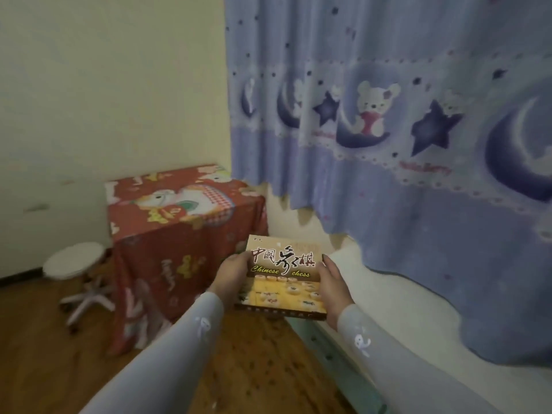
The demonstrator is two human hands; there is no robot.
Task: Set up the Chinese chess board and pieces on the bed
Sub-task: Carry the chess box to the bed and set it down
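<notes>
Right now you hold the Chinese chess box out in front of you with both hands, in the air above the wooden floor and just beside the edge of the bed. Your left hand grips the box's left edge, fingers curled round the side near the top corner. Your right hand grips the right edge, with the thumb lying along the lid and the fingers tucked out of sight below. The box is closed and tilted slightly, its printed lid facing up towards you: red and black Chinese characters, the words "Chinese chess" in yellow, and a picture of round pieces on a yellow board in the lower half. It touches nothing but your hands.

Both your arms wear pale grey sleeves with small white figures on them.

The bed lies to your right, covered in a white sheet, with a greenish frame rail showing below its near edge. A blue curtain printed with moons, stars and bears hangs over the far side of the bed, its scalloped hem resting on the sheet.

Beyond the box, in the corner by the cream wall, stands a piece of furniture draped in a red cartoon-print cloth that hangs down to the floor. Left of it is a white round stool on a base with casters.
</notes>
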